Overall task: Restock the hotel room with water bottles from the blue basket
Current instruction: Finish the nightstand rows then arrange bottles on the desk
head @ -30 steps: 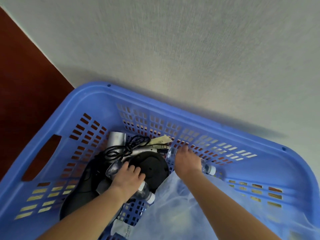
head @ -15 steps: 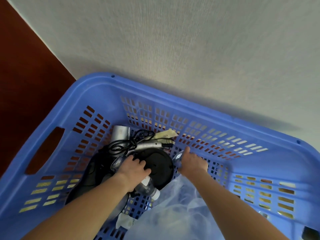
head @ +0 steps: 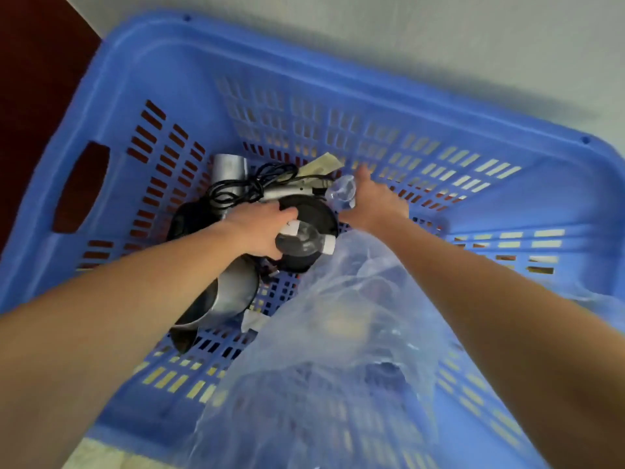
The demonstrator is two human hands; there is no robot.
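Down in the blue basket (head: 152, 42), both of the person's bare hands are busy. The left hand (head: 258, 230) has its fingers curled tight around a clear water bottle (head: 302, 236). This bottle lies on its side, and its white cap (head: 327, 244) points to the right, out past the fingers. The bottle is just above a round black disc (head: 316, 214) on the basket floor.

The right hand (head: 373, 206) is a bit farther back, close to the far wall of the basket. It wraps around a second water bottle (head: 341, 194), with the thumb sticking up. Only the see-through bottom end of this bottle shows at the left of the hand. The rest is hidden under the palm.

More things sit in the basket too. A tangled black cord (head: 236, 191) lies beside a silver tube (head: 228, 167) near the back left. A shiny metal pot (head: 233, 292) rests under the left wrist. A big clear plastic bag (head: 338, 350) fills the near right part of the basket, under the right arm. It touches the bottle cap. The basket stands against a pale wall (head: 439, 45). The view is a little blurry.
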